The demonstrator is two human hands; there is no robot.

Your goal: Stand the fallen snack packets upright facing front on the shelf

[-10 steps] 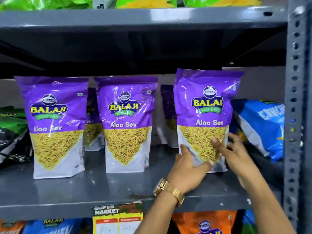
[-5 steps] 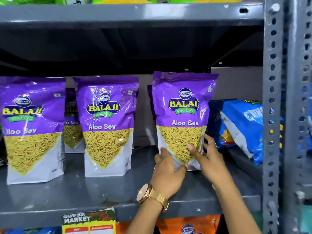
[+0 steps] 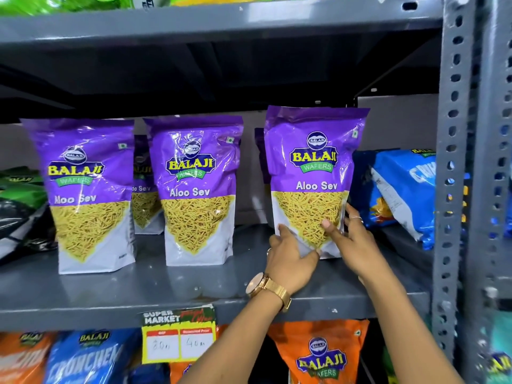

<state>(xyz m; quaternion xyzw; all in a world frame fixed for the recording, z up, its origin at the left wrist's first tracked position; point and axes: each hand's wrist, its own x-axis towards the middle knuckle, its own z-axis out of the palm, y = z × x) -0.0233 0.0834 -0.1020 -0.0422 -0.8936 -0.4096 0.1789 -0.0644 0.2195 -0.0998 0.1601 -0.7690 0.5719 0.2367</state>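
Three purple Aloo Sev packets stand upright facing front on the grey shelf point(image 3: 194, 292). My left hand point(image 3: 291, 256) and my right hand point(image 3: 349, 239) both grip the bottom of the rightmost purple packet point(image 3: 315, 167), the left at its lower left corner, the right at its lower right side. The middle purple packet point(image 3: 196, 189) and the left purple packet point(image 3: 86, 192) stand free. More purple packets show behind them. A blue snack packet point(image 3: 401, 189) leans tilted at the right end of the shelf.
Green and black packets point(image 3: 19, 206) lie at the far left. A perforated grey upright point(image 3: 454, 189) bounds the shelf on the right. A price tag point(image 3: 178, 333) hangs on the shelf edge. Orange and blue packets point(image 3: 318, 353) fill the shelf below.
The view has shifted sideways between frames. My hands have stayed at the base of the rightmost purple packet, which remains upright.
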